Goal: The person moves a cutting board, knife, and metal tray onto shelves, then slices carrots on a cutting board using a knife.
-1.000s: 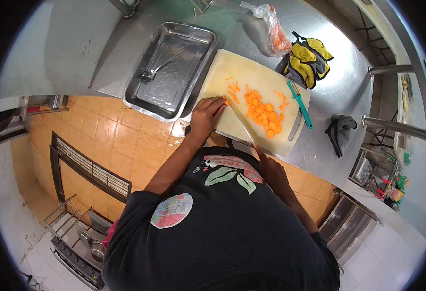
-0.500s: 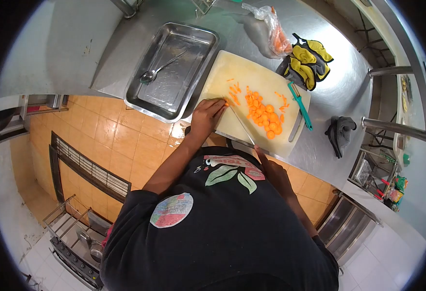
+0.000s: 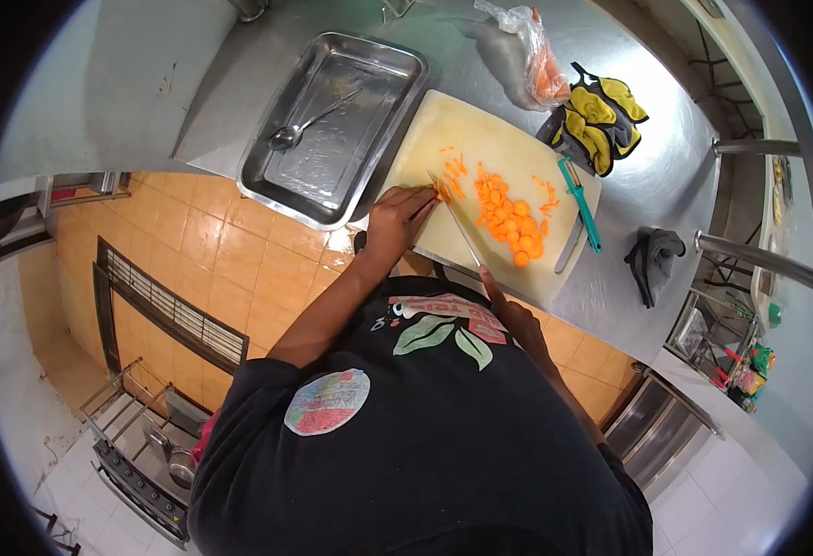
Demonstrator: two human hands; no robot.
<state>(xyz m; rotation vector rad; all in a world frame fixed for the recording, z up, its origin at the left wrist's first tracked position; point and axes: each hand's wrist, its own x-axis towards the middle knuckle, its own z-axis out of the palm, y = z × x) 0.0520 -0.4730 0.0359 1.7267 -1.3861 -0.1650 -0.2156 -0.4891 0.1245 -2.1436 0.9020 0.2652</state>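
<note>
My left hand (image 3: 403,219) rests on the left edge of a cream cutting board (image 3: 439,125), fingers together, pressing down a small piece of carrot (image 3: 441,193) that they partly hide. In my right hand (image 3: 515,320) is the handle of a kitchen knife (image 3: 463,230), mostly covered by the fingers. Its blade slants across the board, with the tip beside my left fingertips, at the carrot. Thin carrot strips (image 3: 454,178) lie just beyond the blade. Round carrot slices (image 3: 521,230) are heaped mid-board. A green peeler (image 3: 583,211) lies across the board's right edge.
Left of the board stands a steel tray (image 3: 332,181) with a spoon (image 3: 286,138) in it. Behind are a plastic bag of carrots (image 3: 545,74) and a yellow-and-grey fabric item (image 3: 596,116). A dark grey cloth (image 3: 655,264) lies on the steel table (image 3: 624,306) at right.
The knife tip has moved forward, past my left fingertips, over the carrot. My left hand stays at the board's edge. The whole view has shifted slightly.
</note>
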